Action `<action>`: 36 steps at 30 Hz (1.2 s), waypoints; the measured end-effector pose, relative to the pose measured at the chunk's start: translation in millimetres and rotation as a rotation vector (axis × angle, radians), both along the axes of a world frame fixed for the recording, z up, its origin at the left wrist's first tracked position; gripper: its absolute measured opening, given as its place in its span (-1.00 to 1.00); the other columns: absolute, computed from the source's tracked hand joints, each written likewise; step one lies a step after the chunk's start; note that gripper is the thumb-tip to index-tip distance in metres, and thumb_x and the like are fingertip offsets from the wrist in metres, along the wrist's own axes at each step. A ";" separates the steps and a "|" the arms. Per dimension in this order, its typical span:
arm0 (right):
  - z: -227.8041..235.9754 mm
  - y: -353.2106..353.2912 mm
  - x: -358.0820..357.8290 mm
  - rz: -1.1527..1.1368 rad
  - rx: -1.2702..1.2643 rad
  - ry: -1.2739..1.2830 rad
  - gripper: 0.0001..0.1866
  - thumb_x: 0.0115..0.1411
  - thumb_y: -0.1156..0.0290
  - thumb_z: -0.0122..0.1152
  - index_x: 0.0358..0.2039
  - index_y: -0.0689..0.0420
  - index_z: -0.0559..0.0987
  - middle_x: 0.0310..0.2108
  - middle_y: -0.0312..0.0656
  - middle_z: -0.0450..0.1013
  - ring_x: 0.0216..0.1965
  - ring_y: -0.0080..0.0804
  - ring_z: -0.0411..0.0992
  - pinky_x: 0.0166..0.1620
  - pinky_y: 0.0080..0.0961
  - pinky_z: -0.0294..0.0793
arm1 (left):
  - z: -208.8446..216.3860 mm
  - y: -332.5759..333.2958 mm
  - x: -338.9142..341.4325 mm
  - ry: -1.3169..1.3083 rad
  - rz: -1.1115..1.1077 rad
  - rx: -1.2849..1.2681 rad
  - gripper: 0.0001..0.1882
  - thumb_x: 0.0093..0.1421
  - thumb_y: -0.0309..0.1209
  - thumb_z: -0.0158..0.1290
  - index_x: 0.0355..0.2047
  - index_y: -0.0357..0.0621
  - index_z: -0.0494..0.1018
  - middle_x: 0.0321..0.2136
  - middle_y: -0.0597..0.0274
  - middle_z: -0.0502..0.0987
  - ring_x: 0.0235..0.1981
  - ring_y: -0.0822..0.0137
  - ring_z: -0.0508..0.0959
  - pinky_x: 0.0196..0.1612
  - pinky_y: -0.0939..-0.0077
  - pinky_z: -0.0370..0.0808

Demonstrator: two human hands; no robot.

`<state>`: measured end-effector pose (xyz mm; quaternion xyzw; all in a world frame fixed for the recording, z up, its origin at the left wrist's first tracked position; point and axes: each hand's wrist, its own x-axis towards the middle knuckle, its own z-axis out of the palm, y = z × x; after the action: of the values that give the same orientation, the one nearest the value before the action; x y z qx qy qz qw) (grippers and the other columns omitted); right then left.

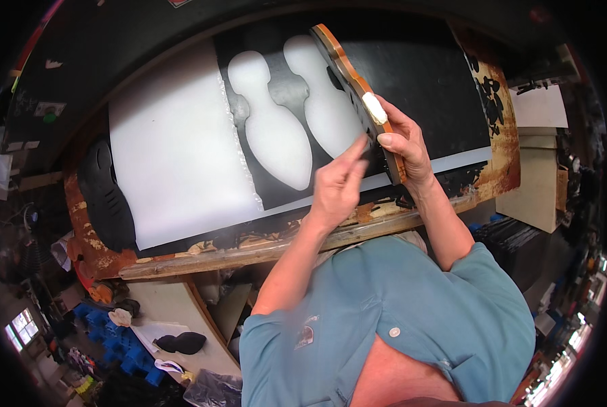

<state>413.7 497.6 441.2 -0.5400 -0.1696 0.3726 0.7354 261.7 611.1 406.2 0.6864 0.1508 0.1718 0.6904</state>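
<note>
My right hand (406,146) grips a long, sole-shaped cutting die (345,62), tilted up nearly on edge. The die has an orange-brown rim, with a white pad (374,108) on it beside my thumb. My left hand (339,182) is at the die's dark inner side, its fingertips blurred by motion; whether they pinch anything cannot be made out. Beneath lies a black sheet (425,95) with two white sole-shaped areas, one whole area (276,136) and another area (310,74) partly behind the die and my left hand.
A white surface (174,142) with a ragged right edge covers the table's left part. Black sole-shaped pieces (105,197) lie at its left end. The worn wooden front edge (283,254) runs before me. Blue crates (110,339) stand low at left, a pale box (534,176) at right.
</note>
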 end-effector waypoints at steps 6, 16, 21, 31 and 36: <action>-5.0 -3.7 2.4 -0.012 0.034 0.052 -0.09 0.10 0.22 0.36 0.44 0.35 0.36 0.18 -0.07 0.51 0.14 -0.42 0.48 0.27 -0.52 0.41 | -9.9 43.4 -51.1 0.201 0.427 -0.142 -0.65 0.56 -0.39 0.01 0.20 -0.38 0.50 -0.04 0.13 0.66 -0.08 0.40 0.66 0.00 0.33 0.73; -3.9 -4.2 3.5 -0.003 0.038 0.048 -0.05 0.10 0.18 0.33 0.45 0.42 0.32 0.22 0.05 0.49 0.21 -0.31 0.50 0.33 -0.43 0.42 | 22.9 102.0 -90.3 0.255 0.454 -0.330 -0.52 0.45 -0.47 0.13 0.30 -0.45 0.40 0.06 -0.02 0.65 0.06 0.33 0.64 0.11 0.43 0.59; 7.0 -18.9 6.1 -0.006 -0.068 -0.116 0.00 0.04 0.20 0.48 0.41 0.46 0.34 0.29 0.08 0.43 0.31 -0.19 0.42 0.41 -0.32 0.32 | 26.4 127.5 -70.2 0.265 0.293 -0.367 -0.62 0.43 -0.49 0.15 0.19 -0.43 0.47 -0.06 0.11 0.67 -0.08 0.40 0.63 0.07 0.45 0.55; 12.1 -1.1 10.7 0.042 -0.590 -1.412 -0.29 0.10 0.25 0.49 0.25 0.28 0.57 0.32 0.17 0.39 0.34 0.19 0.32 0.37 -0.02 0.36 | 28.6 136.1 -91.7 0.290 -0.024 -0.287 -0.33 0.43 -0.32 0.13 0.45 -0.41 0.26 0.16 -0.05 0.60 0.09 0.21 0.63 0.25 0.32 0.51; -13.6 96.6 13.8 0.119 -0.499 -1.360 -0.46 0.33 0.24 0.37 0.23 0.29 0.59 0.20 0.09 0.51 0.26 0.05 0.45 0.34 -0.15 0.39 | 18.5 156.2 -23.7 0.214 -0.175 -0.392 -0.15 0.36 -0.22 0.26 0.48 -0.46 0.18 0.40 -0.19 0.39 0.34 0.15 0.49 0.39 0.34 0.41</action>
<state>427.5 594.2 427.6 -0.7936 -0.5285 0.0214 0.3005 238.0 767.3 424.7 0.5642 0.1936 0.0049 0.8026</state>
